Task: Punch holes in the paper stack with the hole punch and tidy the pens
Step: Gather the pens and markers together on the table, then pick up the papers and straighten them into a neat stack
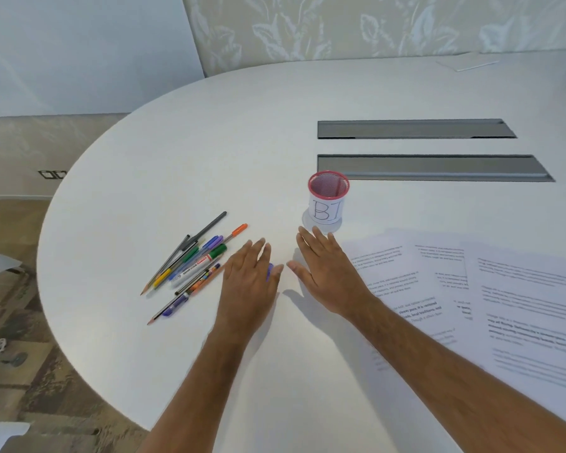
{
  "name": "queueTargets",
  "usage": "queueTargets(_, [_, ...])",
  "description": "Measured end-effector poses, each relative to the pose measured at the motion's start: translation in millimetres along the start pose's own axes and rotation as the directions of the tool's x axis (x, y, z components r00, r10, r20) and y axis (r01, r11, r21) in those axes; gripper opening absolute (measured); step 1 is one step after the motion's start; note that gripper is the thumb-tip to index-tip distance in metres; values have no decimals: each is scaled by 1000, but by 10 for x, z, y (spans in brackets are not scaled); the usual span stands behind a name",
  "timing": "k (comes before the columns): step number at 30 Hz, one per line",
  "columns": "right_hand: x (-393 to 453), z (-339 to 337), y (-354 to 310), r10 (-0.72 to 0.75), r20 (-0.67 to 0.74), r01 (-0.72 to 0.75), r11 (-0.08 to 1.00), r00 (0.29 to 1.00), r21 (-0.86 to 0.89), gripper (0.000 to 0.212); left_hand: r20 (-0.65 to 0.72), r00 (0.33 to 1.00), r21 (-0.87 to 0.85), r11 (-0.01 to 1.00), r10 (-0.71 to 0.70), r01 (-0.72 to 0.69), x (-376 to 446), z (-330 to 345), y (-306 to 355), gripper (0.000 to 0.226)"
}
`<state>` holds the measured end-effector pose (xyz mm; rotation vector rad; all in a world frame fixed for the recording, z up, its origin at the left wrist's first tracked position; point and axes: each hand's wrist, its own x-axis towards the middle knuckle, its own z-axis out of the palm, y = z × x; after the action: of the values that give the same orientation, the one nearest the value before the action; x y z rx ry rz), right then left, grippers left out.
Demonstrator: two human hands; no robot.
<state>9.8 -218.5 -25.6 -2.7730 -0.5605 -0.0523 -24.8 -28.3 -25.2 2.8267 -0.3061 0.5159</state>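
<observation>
While both hands are being held flat above the white oval table, no part of the task is being shown as finished. The loose bundle of coloured pens, pencils and a white marker is lying on the tabletop to the left of the hands, none of it yet placed in the pink wire-mesh pen cup with a white paper label, which is standing upright and apparently empty just beyond the right fingertips. The left hand is being held palm down with fingers straight and close together; a small purple object, possibly a pen cap or pen end, is being seen between its fingers, but whether it is being gripped cannot be told. The right hand is being held with fingers extended and slightly spread, nothing in it, its outer edge over the nearest sheet. The printed white paper sheets are being left fanned and overlapping at the right, not squared into a stack. No hole punch is being seen anywhere in view, so punching is judged not begun. Gathering the pens into the cup, aligning the sheets, and punching are all judged to be remaining. Two grey recessed cable trays are lying farther back.
</observation>
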Motion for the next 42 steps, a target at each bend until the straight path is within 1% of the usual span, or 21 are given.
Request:
queueTargets(5, [-272, -147, 352, 84, 28, -84, 996, 996, -3, 80, 92, 996, -78, 997, -2, 9, 119, 40, 464, 52])
queueTargets(8, [-447, -224, 570, 125, 22, -125, 992, 992, -8, 78, 118, 992, -89, 996, 38, -27, 175, 108, 692, 54])
queueTargets(11, [-615, -309, 775, 181, 17, -181, 983, 983, -6, 82, 198, 980, -106, 994, 32, -11, 231, 216, 906, 64])
queueTargets(16, [-900, -425, 1120, 250, 1, -250, 968, 968, -11, 90, 254, 965, -159, 987, 65, -25, 248, 362, 1194, 72])
queueTargets(19, [-1074, -467, 1308, 287, -6, -287, 958, 958, 13, 88, 301, 951, -184, 983, 63, -7, 226, 439, 1330, 75])
queueTargets(22, [-1262, -519, 1487, 324, -11, -324, 946, 946, 20, 87, 333, 940, -180, 984, 77, -17, 213, 506, 1459, 70])
queueTargets(26, [-1524, -591, 1687, 370, -20, -369, 929, 929, 31, 88, 325, 939, -187, 981, 117, -57, 183, 532, 1650, 66])
queueTargets(31, [-1816, -663, 1913, 422, -46, -420, 906, 905, 46, 75, 328, 936, -167, 983, 129, -77, 156, 583, 1805, 62])
queueTargets(34, [-2002, -747, 2042, 455, -97, -449, 890, 885, 82, 66, 333, 938, -148, 987, 102, -54, 106, 586, 1832, 61])
queueTargets(37, [-2232, -843, 2180, 520, -163, -510, 854, 839, 101, 58, 297, 954, -129, 992, 43, -4, 54, 562, 1796, 58])
queueTargets(40, [-2467, -912, 2312, 601, -225, -591, 798, 767, 116, 47, 237, 969, -91, 992, -62, 86, 9, 515, 1733, 52])
queueTargets(42, [-2587, -954, 2385, 650, -226, -634, 759, 726, 146, 43, 229, 961, -75, 982, -153, 174, -12, 486, 1684, 50])
